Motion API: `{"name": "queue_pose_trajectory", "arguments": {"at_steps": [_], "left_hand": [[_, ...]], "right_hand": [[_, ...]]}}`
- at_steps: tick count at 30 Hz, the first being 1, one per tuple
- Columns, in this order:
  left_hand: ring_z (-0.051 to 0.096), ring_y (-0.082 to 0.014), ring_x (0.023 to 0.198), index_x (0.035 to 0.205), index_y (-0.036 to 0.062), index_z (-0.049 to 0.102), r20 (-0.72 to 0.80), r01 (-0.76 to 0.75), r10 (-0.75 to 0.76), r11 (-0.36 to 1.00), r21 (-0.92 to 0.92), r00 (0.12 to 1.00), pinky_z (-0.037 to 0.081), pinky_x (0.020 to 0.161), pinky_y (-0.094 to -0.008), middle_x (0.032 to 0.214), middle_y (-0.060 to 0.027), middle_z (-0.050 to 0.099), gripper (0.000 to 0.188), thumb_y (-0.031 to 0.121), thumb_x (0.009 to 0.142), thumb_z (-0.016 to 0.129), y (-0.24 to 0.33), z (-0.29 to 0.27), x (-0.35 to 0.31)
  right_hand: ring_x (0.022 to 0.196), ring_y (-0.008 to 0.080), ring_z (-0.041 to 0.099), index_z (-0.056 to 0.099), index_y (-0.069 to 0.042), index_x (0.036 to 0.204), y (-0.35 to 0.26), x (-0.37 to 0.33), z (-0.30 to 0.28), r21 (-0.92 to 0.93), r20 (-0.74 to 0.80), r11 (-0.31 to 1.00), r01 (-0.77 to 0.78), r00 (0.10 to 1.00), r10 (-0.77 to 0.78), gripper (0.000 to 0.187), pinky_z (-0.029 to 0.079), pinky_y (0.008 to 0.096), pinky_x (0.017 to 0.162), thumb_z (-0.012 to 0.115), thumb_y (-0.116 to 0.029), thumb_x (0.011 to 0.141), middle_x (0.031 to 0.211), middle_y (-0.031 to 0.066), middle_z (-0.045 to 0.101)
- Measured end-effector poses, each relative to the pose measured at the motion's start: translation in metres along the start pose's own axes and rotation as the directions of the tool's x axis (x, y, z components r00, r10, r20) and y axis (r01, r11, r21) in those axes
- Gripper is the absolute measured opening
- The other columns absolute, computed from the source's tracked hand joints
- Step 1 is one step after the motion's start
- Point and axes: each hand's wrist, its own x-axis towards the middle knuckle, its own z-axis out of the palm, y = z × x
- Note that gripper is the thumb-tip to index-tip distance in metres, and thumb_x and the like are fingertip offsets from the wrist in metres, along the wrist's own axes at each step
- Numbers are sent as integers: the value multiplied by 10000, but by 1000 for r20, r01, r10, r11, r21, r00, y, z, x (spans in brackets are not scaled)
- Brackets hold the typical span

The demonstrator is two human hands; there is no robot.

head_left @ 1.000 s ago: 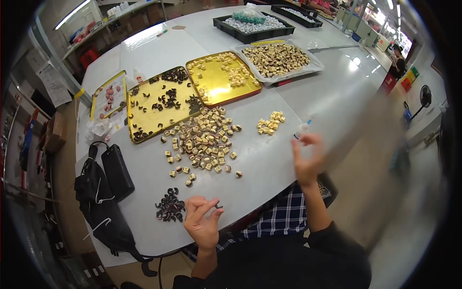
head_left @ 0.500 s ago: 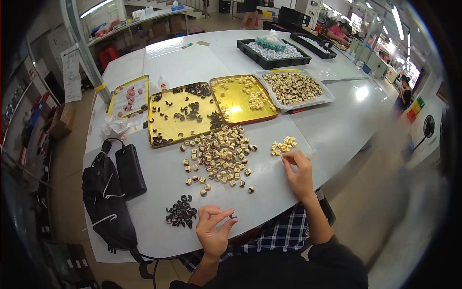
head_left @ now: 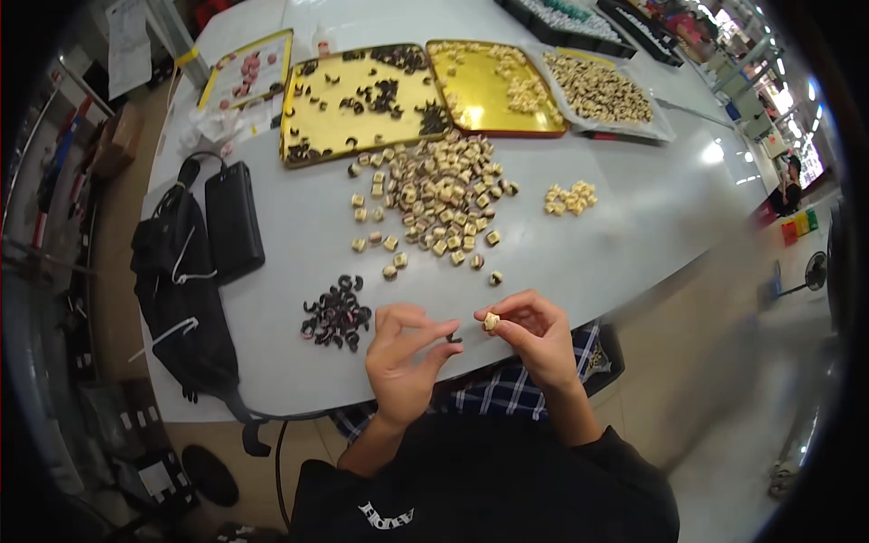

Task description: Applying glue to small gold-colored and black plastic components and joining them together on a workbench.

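Observation:
My left hand [head_left: 400, 355] pinches a small black curved piece [head_left: 453, 338] between thumb and fingertips. Close to its right, my right hand [head_left: 536, 337] is closed on a small cream-coloured piece [head_left: 491, 321]. A narrow gap separates the two pieces, both held above the table's near edge. Left of my left hand lies a pile of black curved pieces [head_left: 336, 314]. A small group of cream pieces [head_left: 570, 198] rests beyond my right hand. Ahead, in the middle, spreads a large heap of cream-and-dark cube-like pieces [head_left: 444, 193].
Behind the heap stand a yellow tray of black pieces [head_left: 353, 116], a golden tray of cream pieces [head_left: 493, 86] and a lined tray of assembled-looking pieces [head_left: 605, 87]. At the left lie a black power bank [head_left: 233, 222] and a black bag [head_left: 181, 308]. Pink pieces [head_left: 246, 76] sit on another tray.
My right hand has come from beside the small cream group toward my left hand, now with a cream piece in it. The left hand still pinches its black piece. The view has tilted downward.

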Motion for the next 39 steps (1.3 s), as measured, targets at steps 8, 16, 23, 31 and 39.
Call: {"name": "queue_pose_trajectory", "arguments": {"at_steps": [8,16,23,31,39], "left_hand": [[470,-229,882,890,109,724,26,46,-44,995,-86,999,416,807,-357,818,-10,582,311,69,586,778,-3,-2,-5],[472,-251,946,902,135,727,100,26,-17,995,-92,995,414,836,-367,879,-4,614,308,108,599,777,-4,-3,-4],[479,-263,978,919,138,719,124,5,0,999,-43,992,417,846,-369,938,-10,621,332,135,594,784,-3,-1,-1],[437,-264,1051,915,73,699,129,-21,30,997,-76,991,369,897,-404,986,-76,573,309,191,646,794,-9,-6,-7],[430,-267,1055,900,76,699,149,-57,60,998,-31,987,363,906,-411,1014,-83,570,299,218,653,791,-9,-5,-7]], "right_hand": [[917,176,622,529,14,964,0,2,5,102,149,982,-160,978,144,188,478,287,835,623,40,803,951,147,652],[925,164,613,518,5,1007,4,8,2,207,296,937,-280,931,212,247,464,271,837,637,33,793,966,135,651],[939,158,597,520,18,1047,1,15,2,301,391,870,-390,883,261,304,457,267,839,639,45,768,972,129,638],[910,158,599,532,62,1090,12,15,-5,337,384,904,-264,915,124,366,465,274,824,641,63,740,924,116,630],[906,168,607,506,50,1126,11,12,-2,387,368,868,-310,916,163,376,478,276,816,607,67,764,906,113,628]]}}
